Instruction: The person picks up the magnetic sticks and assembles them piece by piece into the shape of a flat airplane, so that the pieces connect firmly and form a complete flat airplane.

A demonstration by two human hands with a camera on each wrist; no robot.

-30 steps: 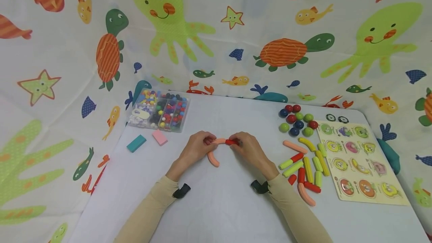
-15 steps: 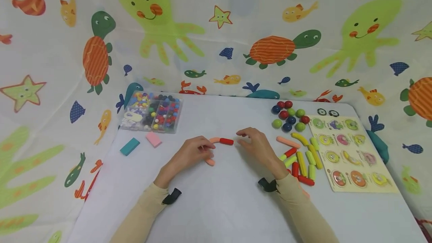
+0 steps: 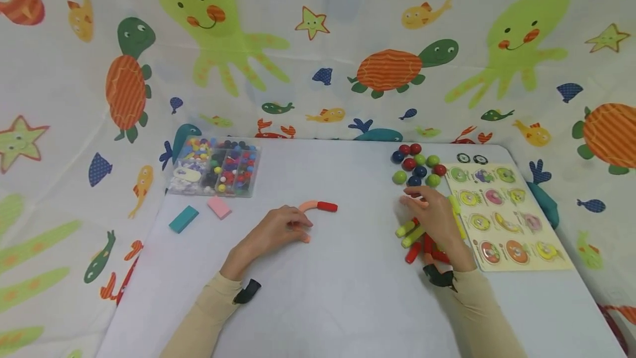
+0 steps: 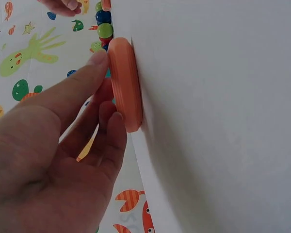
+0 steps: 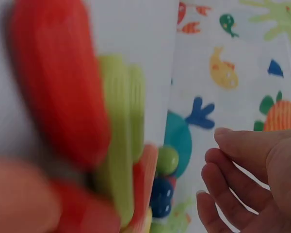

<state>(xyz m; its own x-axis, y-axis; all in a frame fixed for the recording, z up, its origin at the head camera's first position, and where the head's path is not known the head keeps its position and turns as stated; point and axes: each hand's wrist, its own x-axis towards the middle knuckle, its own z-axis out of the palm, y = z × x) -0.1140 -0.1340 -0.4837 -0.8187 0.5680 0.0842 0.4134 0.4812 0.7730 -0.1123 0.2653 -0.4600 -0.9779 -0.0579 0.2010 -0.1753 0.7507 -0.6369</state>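
Note:
An orange curved stick [image 3: 309, 207] lies mid-table, joined end to end with a short red stick [image 3: 327, 206]. My left hand [image 3: 293, 228] pinches the orange piece's near end; the left wrist view shows thumb and finger against the orange stick [image 4: 125, 87]. Over a pile of red, green and yellow sticks [image 3: 411, 235] at the right hovers my right hand [image 3: 417, 206], fingers relaxed and holding nothing. Its fingertips are close to a salmon stick partly hidden beneath them. Blurred red [image 5: 58, 82] and green [image 5: 119, 126] sticks fill the right wrist view beside my fingers [image 5: 233, 145].
A cluster of red, blue and green balls [image 3: 417, 167] sits behind the pile. A wooden peg puzzle board [image 3: 541, 261] lies at the far right. A clear bead box [image 3: 213, 173], a teal block [image 3: 183, 219] and a pink block [image 3: 219, 207] are at the left. The white table [image 3: 338, 291] meets a sea-animal curtain.
My right hand let go of the red stick and moved right to the pile of sticks. The left hand stayed on the orange piece. The head view shifted right.

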